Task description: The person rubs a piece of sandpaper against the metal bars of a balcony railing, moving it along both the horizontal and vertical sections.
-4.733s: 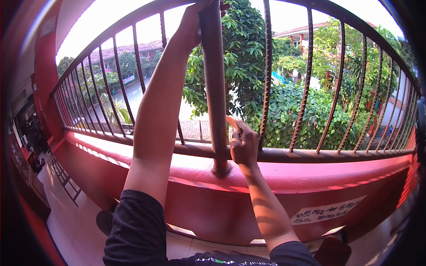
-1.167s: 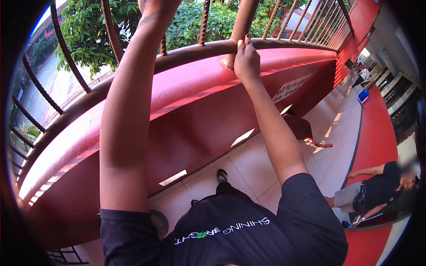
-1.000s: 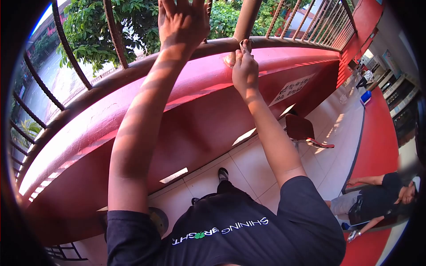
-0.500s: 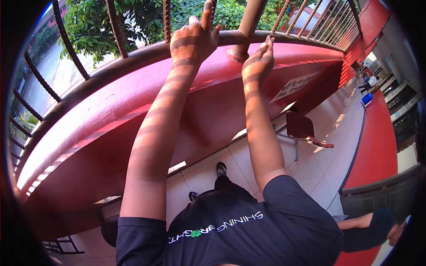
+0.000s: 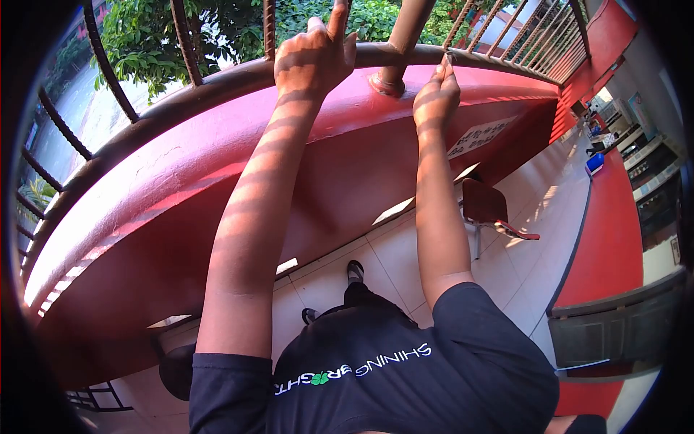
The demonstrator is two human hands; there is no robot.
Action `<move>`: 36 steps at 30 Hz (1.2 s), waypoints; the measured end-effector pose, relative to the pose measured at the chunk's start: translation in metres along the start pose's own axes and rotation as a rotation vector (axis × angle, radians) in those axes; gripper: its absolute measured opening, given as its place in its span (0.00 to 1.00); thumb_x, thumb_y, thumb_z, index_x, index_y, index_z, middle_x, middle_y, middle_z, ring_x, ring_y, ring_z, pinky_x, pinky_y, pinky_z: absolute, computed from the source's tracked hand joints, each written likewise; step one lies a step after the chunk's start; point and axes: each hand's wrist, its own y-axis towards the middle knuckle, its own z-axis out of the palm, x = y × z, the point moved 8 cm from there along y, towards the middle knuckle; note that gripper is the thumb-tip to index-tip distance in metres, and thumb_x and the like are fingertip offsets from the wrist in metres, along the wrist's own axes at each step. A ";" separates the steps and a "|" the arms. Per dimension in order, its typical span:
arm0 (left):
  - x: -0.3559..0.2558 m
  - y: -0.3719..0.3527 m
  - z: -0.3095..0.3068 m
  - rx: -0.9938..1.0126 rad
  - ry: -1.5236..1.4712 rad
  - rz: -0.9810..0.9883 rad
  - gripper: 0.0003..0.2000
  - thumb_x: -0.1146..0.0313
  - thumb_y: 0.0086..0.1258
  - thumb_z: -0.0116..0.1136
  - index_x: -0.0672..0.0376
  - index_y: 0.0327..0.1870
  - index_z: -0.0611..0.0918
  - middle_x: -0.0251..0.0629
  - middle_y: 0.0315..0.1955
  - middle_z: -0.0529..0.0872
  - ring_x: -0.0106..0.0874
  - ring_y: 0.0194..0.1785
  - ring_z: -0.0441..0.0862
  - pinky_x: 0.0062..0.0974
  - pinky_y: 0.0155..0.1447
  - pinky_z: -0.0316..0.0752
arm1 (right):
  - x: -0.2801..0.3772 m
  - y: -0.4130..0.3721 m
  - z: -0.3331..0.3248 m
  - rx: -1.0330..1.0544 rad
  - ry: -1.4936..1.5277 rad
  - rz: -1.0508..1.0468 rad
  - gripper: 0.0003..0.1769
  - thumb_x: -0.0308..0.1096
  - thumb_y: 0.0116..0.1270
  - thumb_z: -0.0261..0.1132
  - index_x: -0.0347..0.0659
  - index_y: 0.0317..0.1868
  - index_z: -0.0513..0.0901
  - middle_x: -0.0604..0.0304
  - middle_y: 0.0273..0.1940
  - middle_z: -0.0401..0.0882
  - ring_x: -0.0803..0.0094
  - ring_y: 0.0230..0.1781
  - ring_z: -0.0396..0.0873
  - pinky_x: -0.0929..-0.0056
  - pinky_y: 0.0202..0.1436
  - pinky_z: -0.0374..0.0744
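Observation:
My left hand (image 5: 309, 66) is at the brown metal railing (image 5: 238, 74), in front of a ribbed upright bar. Its index finger points up beside the bar, the thumb stands apart, and the other fingers are curled; whatever they grip is hidden. To the right, beyond the thick slanted post (image 5: 410, 29), my right hand (image 5: 437, 100) has its fingertips pinched together at the lower rail. Something small may be between those fingertips, but I cannot make it out. Striped bar shadows fall across both forearms.
Below the railing runs a curved pink-red wall (image 5: 188, 145) with a lettered sign (image 5: 481, 137). A brown chair (image 5: 484, 202) stands on the tiled floor (image 5: 390, 253) at the right. A dark round seat (image 5: 175, 372) is at lower left. A blue object (image 5: 595, 163) lies farther off.
My right hand has shifted right along the rail, still pinched. My left hand stays nearly in place. Another person's arm at lower right has mostly left the view.

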 end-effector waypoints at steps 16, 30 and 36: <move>0.000 -0.002 0.000 0.034 -0.008 -0.036 0.31 0.52 0.72 0.56 0.52 0.74 0.65 0.44 0.30 0.84 0.40 0.26 0.84 0.40 0.29 0.80 | 0.112 0.039 0.006 -0.049 -0.166 -0.861 0.29 0.46 0.68 0.60 0.44 0.66 0.77 0.45 0.63 0.78 0.57 0.62 0.79 0.59 0.65 0.75; 0.009 -0.004 0.011 0.072 -0.115 -0.072 0.35 0.53 0.71 0.56 0.40 0.78 0.59 0.46 0.32 0.84 0.44 0.25 0.85 0.42 0.30 0.83 | 0.108 0.084 0.025 0.307 -0.753 -1.441 0.17 0.38 0.72 0.63 0.48 0.58 0.85 0.63 0.61 0.83 0.69 0.64 0.79 0.57 0.79 0.62; 0.010 -0.004 0.012 0.046 -0.124 -0.064 0.34 0.53 0.72 0.56 0.40 0.79 0.59 0.46 0.31 0.84 0.44 0.25 0.85 0.42 0.29 0.83 | 0.127 0.076 0.026 0.372 -0.722 -1.687 0.14 0.36 0.73 0.62 0.45 0.55 0.87 0.58 0.60 0.84 0.72 0.65 0.79 0.59 0.77 0.66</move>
